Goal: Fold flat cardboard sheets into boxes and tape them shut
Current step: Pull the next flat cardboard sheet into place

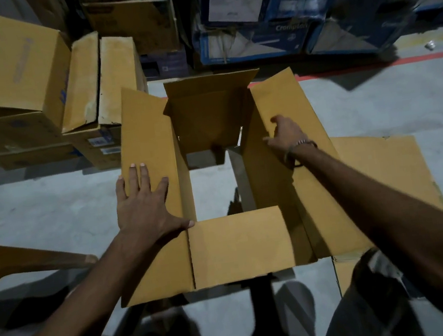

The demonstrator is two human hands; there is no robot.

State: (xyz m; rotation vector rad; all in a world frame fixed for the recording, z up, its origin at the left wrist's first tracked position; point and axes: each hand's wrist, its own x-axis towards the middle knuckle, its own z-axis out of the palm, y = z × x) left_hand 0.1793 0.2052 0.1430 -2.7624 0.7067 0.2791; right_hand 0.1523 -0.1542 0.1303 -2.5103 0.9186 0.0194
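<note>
A brown cardboard box (239, 247) stands opened into a square tube on the grey floor, all its top flaps spread outward, and the floor shows through it. My left hand (143, 203) lies flat with spread fingers on the left flap, thumb at the near-left corner. My right hand (286, 134) rests on the right flap at its inner fold, with the fingers lying on the cardboard. A bracelet sits on that wrist. More flat cardboard sheets (390, 173) lie on the floor under the box's right side.
Stacked brown cartons (13, 71) crowd the left back. Blue printed cartons (292, 11) line the back right behind a red floor line (370, 65). A brown plastic chair (10, 266) stands at near left. My legs are below the box.
</note>
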